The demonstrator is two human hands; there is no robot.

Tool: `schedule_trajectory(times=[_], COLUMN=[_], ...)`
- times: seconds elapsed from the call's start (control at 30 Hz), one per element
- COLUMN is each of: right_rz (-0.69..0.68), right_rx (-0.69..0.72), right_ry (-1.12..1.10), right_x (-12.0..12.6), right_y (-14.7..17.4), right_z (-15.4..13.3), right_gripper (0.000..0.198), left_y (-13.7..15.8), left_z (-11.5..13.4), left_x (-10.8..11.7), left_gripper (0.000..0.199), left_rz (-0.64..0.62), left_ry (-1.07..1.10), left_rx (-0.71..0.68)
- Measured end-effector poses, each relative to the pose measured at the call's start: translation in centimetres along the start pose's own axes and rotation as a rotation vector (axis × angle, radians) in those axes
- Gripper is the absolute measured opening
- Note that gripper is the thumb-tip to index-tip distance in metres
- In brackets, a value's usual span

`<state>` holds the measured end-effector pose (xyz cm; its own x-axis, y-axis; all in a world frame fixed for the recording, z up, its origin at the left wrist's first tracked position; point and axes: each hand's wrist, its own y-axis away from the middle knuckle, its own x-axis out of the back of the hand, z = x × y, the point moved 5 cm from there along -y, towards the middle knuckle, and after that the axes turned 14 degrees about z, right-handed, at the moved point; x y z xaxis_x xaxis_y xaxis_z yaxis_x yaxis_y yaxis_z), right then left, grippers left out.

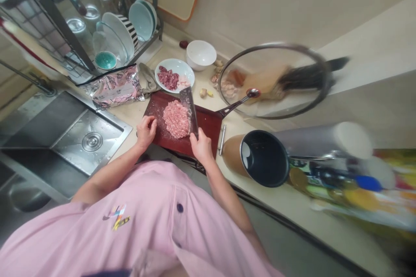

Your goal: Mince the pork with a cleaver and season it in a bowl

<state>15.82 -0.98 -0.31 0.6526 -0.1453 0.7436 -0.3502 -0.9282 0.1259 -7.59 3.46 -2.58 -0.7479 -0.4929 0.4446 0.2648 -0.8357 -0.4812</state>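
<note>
Sink [78, 138], dish rack [66, 29] and glass lid [260, 61] about a kitchen counter [282, 201].
The rack holds a striped bowl [117, 30] and pale-blue bowls [141, 20] on edge, with a turquoise bowl [105, 59] near them; a printed foil packet [113, 86] sits beside the sink; the lid shows near a brown, dark-lined pot [264, 160].

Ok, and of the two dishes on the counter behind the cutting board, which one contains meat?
The shallow plate nearer the cutting board: chopped red meat lies on it. The deeper bowl, farther back, shows no meat.

Soft, muted light, blurred, stretched edges
</note>
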Motion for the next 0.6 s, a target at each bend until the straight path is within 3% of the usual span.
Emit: schedule_trajectory(times=[0.07, 0.17, 0.27, 0.43, 0.53, 0.6], right_rz=[-0.007, -0.005, 0.039, -0.132, -0.07, -0.099], right_rx=[0.179, 0.282, 0.293, 0.28, 0.306, 0.3], right_ry=[0.25, 0.366, 0.358, 0.429, 0.364, 0.394], right_x=[0.7, 1.7, 2.4, 1.7, 2.1, 1.9], right_y=[-0.1, 0.0, 0.1, 0.1, 0.3, 0.6], right_z=[-1.5, -2.9, -3.3, -2.7, -3.1, -3.0], right_gripper=[0.026, 0.031, 0.037, 0.03, 0.034, 0.033], left_y=[0.1, 0.2, 0.3, 0.4, 0.4, 0.4], left_z=[0.0, 0.0, -0.2, -0.3, -0.3, -0.2], left_x=[0.1, 0.1, 0.2, 0.0, 0.1, 0.1], left_gripper=[0.017, 0.016, 0.016, 0.017, 0.016, 0.015], left_rz=[0.006, 0.014, 0.025, 0.01, 0.023, 0.029], left_ry=[0.001, 0.009, 0.02, 0.014, 0.019, 0.023], left_rx=[0.001, 0.011, 0.025, 0.033, 0.034, 0.032])
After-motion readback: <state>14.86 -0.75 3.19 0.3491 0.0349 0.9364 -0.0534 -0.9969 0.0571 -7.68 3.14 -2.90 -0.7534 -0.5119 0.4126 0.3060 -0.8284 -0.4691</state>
